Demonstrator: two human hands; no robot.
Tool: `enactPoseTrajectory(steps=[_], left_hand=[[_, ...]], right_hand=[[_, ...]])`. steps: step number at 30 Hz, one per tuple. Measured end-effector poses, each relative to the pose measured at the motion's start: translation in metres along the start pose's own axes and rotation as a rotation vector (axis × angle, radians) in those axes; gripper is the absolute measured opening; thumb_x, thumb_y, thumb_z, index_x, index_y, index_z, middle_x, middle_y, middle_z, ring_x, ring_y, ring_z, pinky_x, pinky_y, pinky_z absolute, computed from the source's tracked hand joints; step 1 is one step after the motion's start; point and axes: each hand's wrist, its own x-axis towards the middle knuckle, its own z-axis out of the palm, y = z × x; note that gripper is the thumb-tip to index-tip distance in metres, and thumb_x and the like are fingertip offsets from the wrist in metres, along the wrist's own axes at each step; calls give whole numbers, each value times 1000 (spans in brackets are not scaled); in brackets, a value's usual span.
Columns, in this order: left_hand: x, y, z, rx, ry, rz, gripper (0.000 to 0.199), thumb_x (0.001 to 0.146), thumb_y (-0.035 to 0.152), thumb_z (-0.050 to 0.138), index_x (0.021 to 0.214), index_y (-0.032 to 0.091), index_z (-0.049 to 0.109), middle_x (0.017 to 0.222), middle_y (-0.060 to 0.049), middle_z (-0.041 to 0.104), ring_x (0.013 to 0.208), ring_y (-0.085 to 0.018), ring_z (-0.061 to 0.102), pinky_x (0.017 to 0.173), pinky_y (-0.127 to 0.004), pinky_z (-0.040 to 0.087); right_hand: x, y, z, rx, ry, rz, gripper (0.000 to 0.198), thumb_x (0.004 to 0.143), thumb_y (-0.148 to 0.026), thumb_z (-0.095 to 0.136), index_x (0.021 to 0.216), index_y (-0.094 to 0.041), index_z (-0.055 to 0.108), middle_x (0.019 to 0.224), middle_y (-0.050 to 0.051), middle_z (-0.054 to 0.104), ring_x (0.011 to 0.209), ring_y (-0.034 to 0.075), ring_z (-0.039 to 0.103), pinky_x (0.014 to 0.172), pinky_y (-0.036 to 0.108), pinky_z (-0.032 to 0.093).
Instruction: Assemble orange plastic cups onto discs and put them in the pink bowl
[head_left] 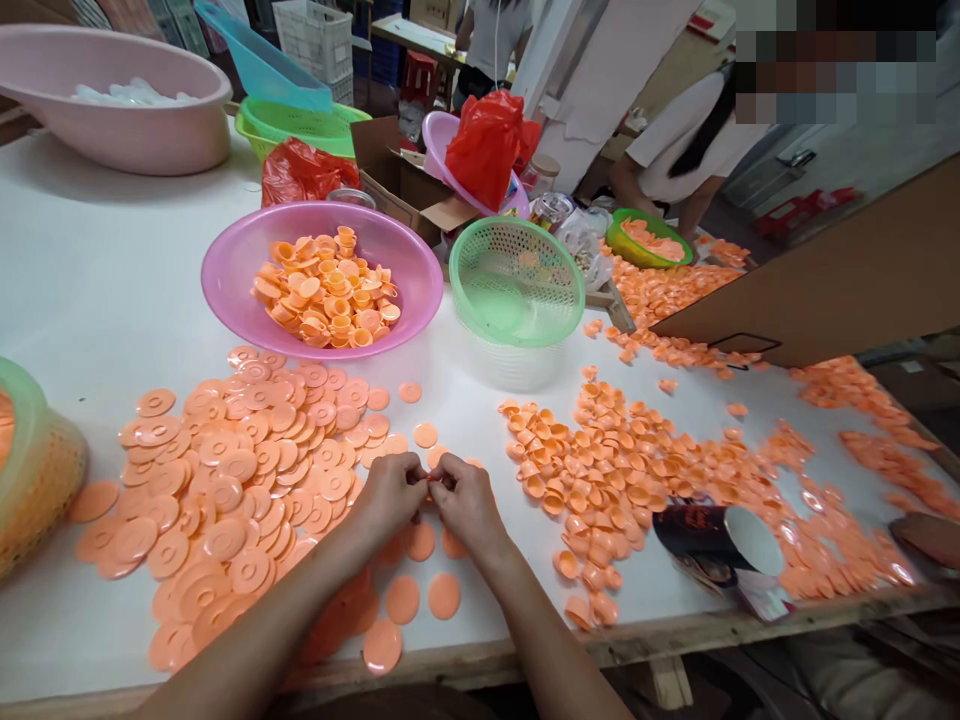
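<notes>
My left hand (396, 488) and my right hand (466, 502) meet fingertip to fingertip above the table, both closed in a pinch. Whatever they hold is mostly hidden by the fingers; only a speck of orange shows. To the left of my hands spreads a pile of orange toy saucers (238, 466), and several lie loose under and around my wrists. A heap of small orange toy cups (622, 455) lies to the right. Beyond my hands, a pink basin (232, 300) holds cups and saucers, some of them seemingly joined.
A green strainer basket (517, 335) stands beside the pink basin. At the left edge is another green basket (56, 470) with orange pieces. A dark paper cup (694, 540) lies sideways on the right. A cardboard sheet (817, 270) divides the table; a co-worker (679, 150) works behind it.
</notes>
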Motion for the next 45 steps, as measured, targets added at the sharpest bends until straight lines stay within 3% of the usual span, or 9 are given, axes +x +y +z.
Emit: enactPoseTrajectory(steps=[12, 14, 18, 20, 22, 26, 28, 37, 45], left_hand=[[-9, -12, 4, 106, 91, 163, 14, 75, 27, 51, 63, 20, 53, 51, 3, 60, 49, -14, 58, 49, -22, 40], [-7, 4, -14, 49, 119, 151, 13, 76, 26, 50, 65, 21, 53, 46, 4, 58, 44, -14, 58, 48, -22, 42], [12, 63, -82, -101, 464, 296, 17, 80, 35, 57, 85, 19, 59, 60, 2, 64, 50, -14, 62, 53, -24, 48], [17, 84, -109, -100, 591, 323, 28, 81, 40, 58, 100, 19, 59, 69, 1, 65, 49, -13, 60, 51, -26, 48], [10, 83, -116, 104, 513, 361, 23, 80, 37, 61, 95, 20, 62, 72, 0, 64, 54, -14, 59, 54, -27, 45], [-28, 19, -76, 679, 6, 595, 10, 68, 15, 69, 75, 22, 66, 83, -3, 65, 81, -20, 58, 68, -31, 39], [-43, -15, -52, 823, -61, 635, 12, 68, 10, 67, 71, 21, 65, 84, -4, 64, 86, -21, 55, 71, -33, 33], [-18, -24, -35, 726, 125, 509, 17, 82, 19, 59, 97, 22, 68, 96, -6, 64, 93, -21, 55, 75, -35, 30], [-17, -36, -23, 585, 151, 459, 19, 82, 15, 54, 71, 18, 68, 78, -4, 62, 79, -18, 54, 72, -31, 34]], right_hand=[[-17, 7, -2, 130, -17, 29, 19, 81, -22, 47, 87, -22, 65, 64, -2, 63, 54, 14, 58, 52, 23, 45], [-27, 16, -28, 128, 80, 34, 25, 83, -29, 48, 98, -21, 67, 67, -1, 64, 54, 15, 59, 52, 25, 46], [-47, 52, -84, -333, 640, -3, 22, 80, -31, 48, 87, -19, 66, 93, 11, 65, 85, 23, 60, 73, 35, 48], [-51, 71, -100, -498, 640, 32, 21, 79, -32, 49, 85, -18, 64, 90, 12, 64, 82, 24, 59, 72, 36, 46], [-52, 83, -106, -545, 590, 69, 21, 80, -34, 49, 84, -19, 62, 83, 10, 65, 74, 23, 59, 67, 34, 44], [-52, 84, -96, -332, 578, 105, 21, 79, -40, 55, 80, -20, 62, 73, 6, 67, 65, 21, 61, 63, 32, 46], [-53, 75, -85, -141, 531, 122, 23, 77, -42, 59, 79, -19, 64, 70, 5, 68, 64, 21, 61, 62, 31, 47], [-25, 12, -12, 166, 138, 45, 14, 76, -31, 59, 71, -19, 65, 63, 1, 64, 56, 15, 56, 52, 24, 43], [-3, 3, 18, -23, 68, 7, 11, 71, -18, 54, 60, -20, 56, 57, -1, 60, 56, 14, 53, 54, 23, 39]])
